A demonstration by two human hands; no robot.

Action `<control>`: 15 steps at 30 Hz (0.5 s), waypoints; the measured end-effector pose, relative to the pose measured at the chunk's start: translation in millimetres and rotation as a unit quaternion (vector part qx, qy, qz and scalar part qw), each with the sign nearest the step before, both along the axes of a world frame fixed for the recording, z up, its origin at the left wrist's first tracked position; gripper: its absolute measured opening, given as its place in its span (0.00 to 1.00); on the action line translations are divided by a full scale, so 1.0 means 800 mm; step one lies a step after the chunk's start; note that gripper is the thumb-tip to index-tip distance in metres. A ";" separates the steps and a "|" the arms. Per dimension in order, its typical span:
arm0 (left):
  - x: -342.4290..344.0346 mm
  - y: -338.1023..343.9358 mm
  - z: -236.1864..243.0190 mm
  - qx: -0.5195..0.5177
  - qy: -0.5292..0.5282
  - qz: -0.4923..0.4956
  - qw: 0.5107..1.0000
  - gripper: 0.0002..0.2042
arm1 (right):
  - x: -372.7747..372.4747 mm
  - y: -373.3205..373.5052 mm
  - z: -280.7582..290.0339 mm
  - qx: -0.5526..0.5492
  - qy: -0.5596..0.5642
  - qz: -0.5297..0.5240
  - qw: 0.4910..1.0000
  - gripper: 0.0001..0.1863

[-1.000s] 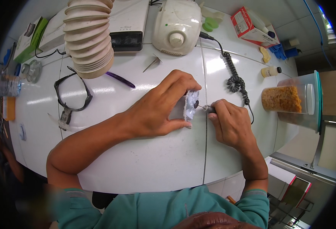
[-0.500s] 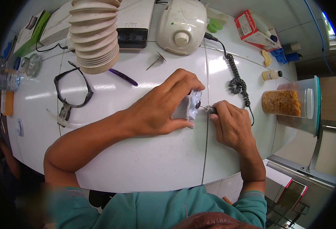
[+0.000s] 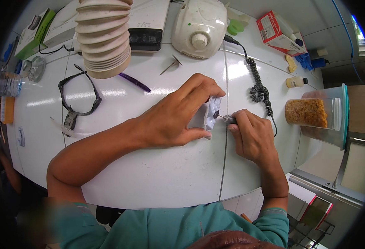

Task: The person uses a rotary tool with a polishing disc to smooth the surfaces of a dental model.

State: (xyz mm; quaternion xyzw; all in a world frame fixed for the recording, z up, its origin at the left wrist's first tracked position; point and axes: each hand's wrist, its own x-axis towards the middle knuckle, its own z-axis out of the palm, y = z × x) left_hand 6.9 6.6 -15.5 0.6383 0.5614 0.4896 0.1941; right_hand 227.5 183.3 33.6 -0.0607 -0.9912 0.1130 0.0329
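Note:
My left hand [image 3: 170, 114] is closed around a small whitish block with a pale bluish, lumpy face [image 3: 211, 114], which looks like a dental cast. The thumb grips its near edge and the fingers its far edge. To the right, my right hand [image 3: 253, 135] is wrapped around a rotary handpiece [image 3: 229, 119], whose body is mostly hidden in the fist. A small dark disc bit [image 3: 216, 114] on its thin shank points left and appears to touch the block's face. Both hands are low over the white worktable [image 3: 170, 174].
A cream control unit [image 3: 199, 33] with a knob stands at the back, its black coiled cord [image 3: 257, 93] lying right. A ribbed hose [image 3: 104, 41] hangs at the back left. Nearby are black-framed glasses [image 3: 98, 103], a purple pen [image 3: 136, 82], a loose disc bit [image 3: 175, 63] and a granule-filled tub [image 3: 306, 113].
Both hands keep nearly the same pose, with the disc still at the block's face. The whole view has shifted very slightly.

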 end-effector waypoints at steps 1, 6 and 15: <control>0.000 0.000 0.000 0.002 0.000 -0.001 1.000 0.45 | 0.000 0.000 0.000 -0.001 0.000 0.000 1.000 0.13; -0.001 -0.001 0.001 0.003 -0.009 -0.007 1.000 0.45 | 0.000 0.000 0.001 -0.007 0.000 -0.001 1.000 0.13; 0.000 -0.002 0.003 -0.001 -0.021 -0.012 1.000 0.45 | 0.001 0.002 0.001 -0.018 -0.004 -0.010 1.000 0.14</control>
